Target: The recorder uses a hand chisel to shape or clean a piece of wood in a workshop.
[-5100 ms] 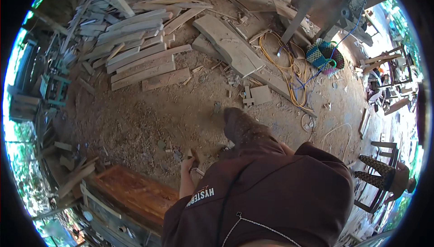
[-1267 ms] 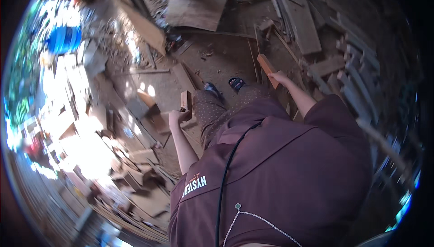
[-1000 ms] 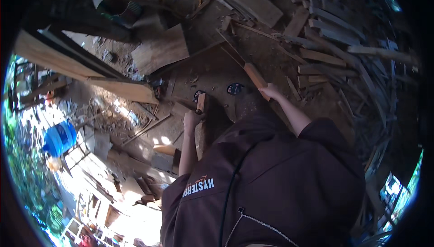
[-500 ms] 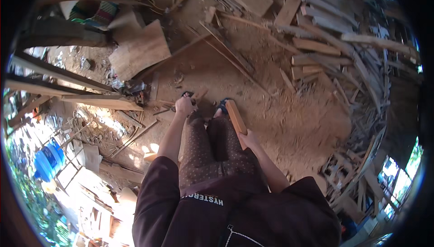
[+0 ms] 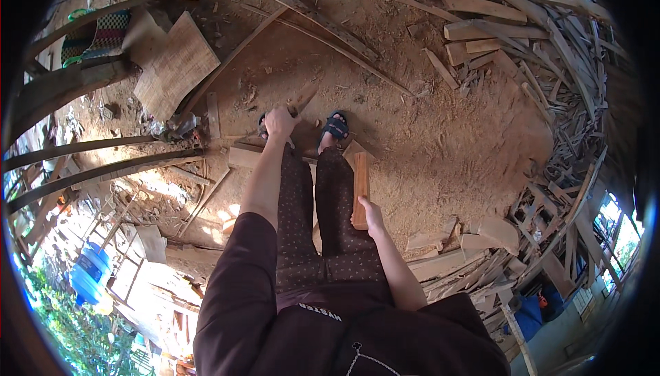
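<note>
My right hand [image 5: 372, 216] is closed around the lower end of a short, reddish-brown wooden block [image 5: 361, 180]. The block stands lengthwise beside my right thigh, its far end pointing away from me. Farther forward, my left hand [image 5: 278, 123] is closed in front of my left foot, on a brown tapered object [image 5: 302, 102] that sticks out to the far right. Its exact kind cannot be made out, and my fingers hide its near end. A dark sandal [image 5: 335, 125] is on my right foot, between the two hands.
Long boards [image 5: 323, 25] lie on the dirt floor ahead, with a wide flat plank [image 5: 177, 66] at left. Curved timbers [image 5: 103, 173] jut in from the left. Piled wood offcuts [image 5: 495, 32] line the right side. A blue water jug [image 5: 91, 273] stands lower left.
The view has shifted, bringing both sandals into sight. The wooden block has turned from a slant to nearly straight ahead, still in my right hand. My left hand keeps its hold.
</note>
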Available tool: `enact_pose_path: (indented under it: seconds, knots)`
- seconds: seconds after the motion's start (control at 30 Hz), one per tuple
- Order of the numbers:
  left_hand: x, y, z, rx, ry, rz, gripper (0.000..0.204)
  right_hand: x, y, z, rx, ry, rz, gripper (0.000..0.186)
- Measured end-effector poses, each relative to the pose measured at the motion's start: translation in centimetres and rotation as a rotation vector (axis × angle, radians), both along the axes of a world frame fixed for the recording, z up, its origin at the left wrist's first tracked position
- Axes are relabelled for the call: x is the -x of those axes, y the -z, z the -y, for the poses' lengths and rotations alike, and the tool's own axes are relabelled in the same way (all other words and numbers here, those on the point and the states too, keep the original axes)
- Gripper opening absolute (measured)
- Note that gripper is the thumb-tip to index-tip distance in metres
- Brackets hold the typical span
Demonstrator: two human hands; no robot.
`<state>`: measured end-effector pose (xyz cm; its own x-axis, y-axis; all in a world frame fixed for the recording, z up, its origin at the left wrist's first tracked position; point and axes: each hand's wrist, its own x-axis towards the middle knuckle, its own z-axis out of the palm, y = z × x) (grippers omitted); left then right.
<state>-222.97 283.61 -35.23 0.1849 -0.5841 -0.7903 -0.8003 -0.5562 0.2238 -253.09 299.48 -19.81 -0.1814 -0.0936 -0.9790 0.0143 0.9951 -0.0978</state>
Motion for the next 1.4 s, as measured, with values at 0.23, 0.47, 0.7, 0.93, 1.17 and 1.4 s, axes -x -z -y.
enact_pose_path:
  seconds: [0.23,0.47,0.7,0.93,1.17,1.4]
  knots:
    - [-0.7,2.0,0.4,0.311,0.014,0.277,0.043,-0.9,0.3,-0.9,0.046,-0.039,0.03,0.042]
    - [-1.8,-5.5,-9.2,-0.247,0.068,-0.026,0.047,-2.0,0.3,0.4,0.068,-0.481,-0.215,0.041]
    - [-3.4,-15.8,-18.5,-0.43,-0.128,0.066,0.049,-0.6,-2.6,4.4,0.136,-0.707,-0.068,0.05]
    - [-5.8,-14.6,-17.9,-0.407,-0.269,-0.226,0.034,-3.2,-1.9,6.6,-0.061,-1.235,-0.117,0.051]
    - [-8.3,-24.4,-19.5,-0.505,-0.02,-0.429,0.033,0.6,-3.3,9.6,-0.086,-1.193,-0.001,0.059]
    - [-6.2,-31.0,-20.4,-0.548,-0.32,-0.251,0.025,3.0,-7.3,8.1,-0.155,-1.112,0.255,0.062]
